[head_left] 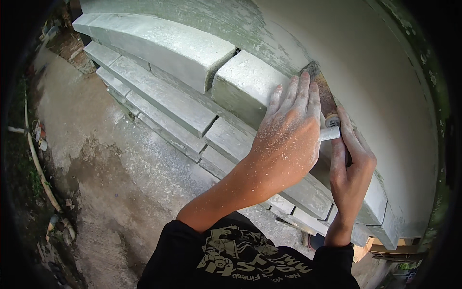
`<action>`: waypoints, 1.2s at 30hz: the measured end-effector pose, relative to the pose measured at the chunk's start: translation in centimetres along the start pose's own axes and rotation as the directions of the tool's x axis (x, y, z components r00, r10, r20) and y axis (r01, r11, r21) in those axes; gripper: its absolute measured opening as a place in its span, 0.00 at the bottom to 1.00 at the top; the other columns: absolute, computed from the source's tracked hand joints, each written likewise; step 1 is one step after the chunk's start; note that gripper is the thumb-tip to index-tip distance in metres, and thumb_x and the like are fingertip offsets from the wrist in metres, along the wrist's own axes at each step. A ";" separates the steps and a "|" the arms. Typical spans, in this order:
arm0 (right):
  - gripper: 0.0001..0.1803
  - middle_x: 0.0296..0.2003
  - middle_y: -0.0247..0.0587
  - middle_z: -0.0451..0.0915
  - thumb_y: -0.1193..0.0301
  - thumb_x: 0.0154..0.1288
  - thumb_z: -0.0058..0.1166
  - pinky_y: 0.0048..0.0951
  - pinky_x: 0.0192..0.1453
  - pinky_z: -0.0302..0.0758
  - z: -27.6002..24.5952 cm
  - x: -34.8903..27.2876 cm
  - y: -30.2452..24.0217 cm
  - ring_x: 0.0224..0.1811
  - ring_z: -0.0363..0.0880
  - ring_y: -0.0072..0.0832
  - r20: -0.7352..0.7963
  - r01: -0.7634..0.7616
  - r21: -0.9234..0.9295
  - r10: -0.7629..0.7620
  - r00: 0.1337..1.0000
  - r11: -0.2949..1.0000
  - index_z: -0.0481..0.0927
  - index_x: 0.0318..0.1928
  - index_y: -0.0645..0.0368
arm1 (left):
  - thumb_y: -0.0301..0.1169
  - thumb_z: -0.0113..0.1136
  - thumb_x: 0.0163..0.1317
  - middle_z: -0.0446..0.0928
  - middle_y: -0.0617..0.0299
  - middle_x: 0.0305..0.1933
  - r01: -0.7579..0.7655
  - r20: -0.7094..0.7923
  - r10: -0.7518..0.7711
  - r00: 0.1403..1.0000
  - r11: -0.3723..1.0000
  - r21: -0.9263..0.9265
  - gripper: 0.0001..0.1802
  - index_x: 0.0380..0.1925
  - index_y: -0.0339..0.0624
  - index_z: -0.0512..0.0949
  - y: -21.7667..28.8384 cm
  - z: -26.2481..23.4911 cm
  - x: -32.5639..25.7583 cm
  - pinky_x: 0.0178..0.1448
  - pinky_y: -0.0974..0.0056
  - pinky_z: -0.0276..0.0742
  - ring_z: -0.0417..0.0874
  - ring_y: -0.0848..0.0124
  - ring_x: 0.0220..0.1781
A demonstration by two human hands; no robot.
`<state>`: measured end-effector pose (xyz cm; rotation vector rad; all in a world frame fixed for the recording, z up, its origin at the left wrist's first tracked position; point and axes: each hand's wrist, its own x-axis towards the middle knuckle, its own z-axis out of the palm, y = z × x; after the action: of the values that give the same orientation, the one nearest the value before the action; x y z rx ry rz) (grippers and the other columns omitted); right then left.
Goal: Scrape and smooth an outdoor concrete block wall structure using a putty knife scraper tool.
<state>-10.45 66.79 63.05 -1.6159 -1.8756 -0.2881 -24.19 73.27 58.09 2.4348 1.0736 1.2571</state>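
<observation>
At two o'clock, a flat-bladed scraper (327, 98) is held by the right hand (355, 164); the grip of the left hand (292, 130) cannot be told. The wall (385, 96) appears smoothed beyond, patchy plaster (231, 19) seemingly unfinished at twelve.

A pale pipe (37, 164) lies beside the stained concrete floor (108, 202).

stepped grey blocks (156, 41) | concrete floor (108, 202) below, pale powder (166, 151) on it
</observation>
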 end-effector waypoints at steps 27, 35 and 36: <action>0.32 0.28 0.42 0.77 0.83 0.57 0.56 0.31 0.37 0.74 1.8 1.5 1.1 0.27 0.72 0.30 -0.035 0.018 -0.084 -0.021 0.999 0.996 0.82 0.64 0.52 | 0.30 0.58 0.65 0.52 0.12 0.72 -0.034 -0.065 0.031 0.997 0.998 -0.044 0.39 0.66 0.06 0.57 -0.7 0.4 1.3 0.78 0.36 0.56 0.60 0.29 0.76; 0.29 0.32 0.44 0.83 0.83 0.59 0.59 0.30 0.42 0.77 1.1 0.5 1.1 0.31 0.78 0.28 -0.085 0.022 -0.114 -0.032 0.996 0.993 0.83 0.63 0.55 | 0.27 0.59 0.63 0.54 0.13 0.72 -0.072 -0.088 0.060 0.994 0.987 -0.141 0.37 0.65 0.06 0.60 -0.4 0.4 0.7 0.79 0.35 0.54 0.60 0.30 0.76; 0.29 0.32 0.44 0.83 0.83 0.59 0.59 0.30 0.42 0.77 1.1 0.6 1.1 0.31 0.78 0.28 -0.082 0.019 -0.119 -0.028 0.996 0.993 0.83 0.63 0.55 | 0.28 0.58 0.65 0.54 0.13 0.72 -0.060 -0.082 0.052 0.995 0.993 -0.104 0.37 0.65 0.06 0.60 -0.7 0.2 0.8 0.79 0.36 0.53 0.60 0.30 0.76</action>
<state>-9.79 68.06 62.29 -1.6341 -1.8454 -0.4778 -24.13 74.32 58.13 2.3691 0.9375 1.4017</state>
